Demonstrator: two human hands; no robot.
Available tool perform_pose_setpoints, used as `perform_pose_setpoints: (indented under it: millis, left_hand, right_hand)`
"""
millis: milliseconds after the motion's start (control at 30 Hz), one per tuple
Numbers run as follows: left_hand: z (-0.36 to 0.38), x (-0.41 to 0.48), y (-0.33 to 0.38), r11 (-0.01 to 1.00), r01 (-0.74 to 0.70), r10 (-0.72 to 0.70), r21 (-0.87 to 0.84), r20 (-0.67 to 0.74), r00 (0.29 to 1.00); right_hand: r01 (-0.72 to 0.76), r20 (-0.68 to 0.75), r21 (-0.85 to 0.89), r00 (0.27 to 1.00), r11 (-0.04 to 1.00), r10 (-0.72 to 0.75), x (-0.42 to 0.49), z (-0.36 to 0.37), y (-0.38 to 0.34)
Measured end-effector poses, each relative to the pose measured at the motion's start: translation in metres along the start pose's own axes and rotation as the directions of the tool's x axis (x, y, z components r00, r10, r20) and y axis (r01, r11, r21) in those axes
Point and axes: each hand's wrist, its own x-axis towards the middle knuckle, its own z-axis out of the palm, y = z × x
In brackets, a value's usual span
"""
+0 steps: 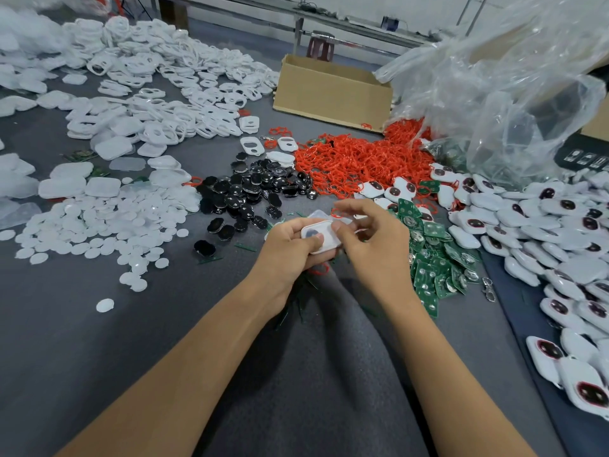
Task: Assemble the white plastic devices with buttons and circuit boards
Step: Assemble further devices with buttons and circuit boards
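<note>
— Where is the white casing [328, 242]?
— Between both sets of fingers. The left hand [290, 249] grips it, fingers curled underneath and thumb on its dark oval.
— And the right hand [374, 249]?
— Its bent fingers [340, 228] pinch the casing's right edge. Green circuit boards [435, 262] lie just right of them. Black buttons [257, 192] lie beyond on the worktop [131, 357].

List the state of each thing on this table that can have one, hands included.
White rounded plastic device case: held over the table, dark button window up.
Left hand: grips the case.
Right hand: pinches the case's right edge.
Brown cardboard box: open.
Clear plastic bag: open, crumpled.
Red rubber rings: loose heap.
Green circuit boards: loose pile.
</note>
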Motion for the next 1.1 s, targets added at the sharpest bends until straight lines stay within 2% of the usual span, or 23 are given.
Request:
perform_pose_setpoints:
  millis: [100,200,400,600,833,1033,1100]
  left_hand:
    - [-0.001,0.000,-0.002,1.000,-0.015,0.015,0.017,0.018,1.000]
    - [0.000,0.000,-0.003,0.997,-0.027,0.024,0.076,0.033,0.999]
    - [0.000,-0.003,-0.003,0.997,-0.040,0.039,0.065,0.022,0.999]
    - [-0.001,-0.004,0.000,0.994,-0.043,0.046,0.103,-0.029,0.999]
    - [0.001,-0.005,-0.002,0.990,-0.056,0.064,0.131,-0.055,0.996]
    - [0.000,-0.002,-0.002,0.995,-0.061,0.070,0.082,-0.110,0.991]
    - [-0.001,-0.001,-0.003,0.991,-0.076,0.091,0.107,-0.142,0.986]
  right_hand:
    - [-0.104,0.151,0.006,0.983,0.995,0.102,0.003,-0.004,0.003]
    - [-0.143,0.150,0.072,0.980,0.987,0.131,0.003,-0.005,0.002]
    - [-0.220,0.105,0.143,0.973,0.965,0.206,0.005,-0.006,0.004]
    - [-0.230,0.247,0.201,0.952,0.952,0.178,0.004,-0.007,0.001]
    - [-0.229,0.196,0.150,0.960,0.962,0.198,0.003,-0.003,0.002]
    - [-0.227,0.210,0.300,0.963,0.927,0.168,0.005,-0.007,0.003]
    - [-0.147,0.130,0.185,0.984,0.972,0.125,0.008,-0.014,0.005]
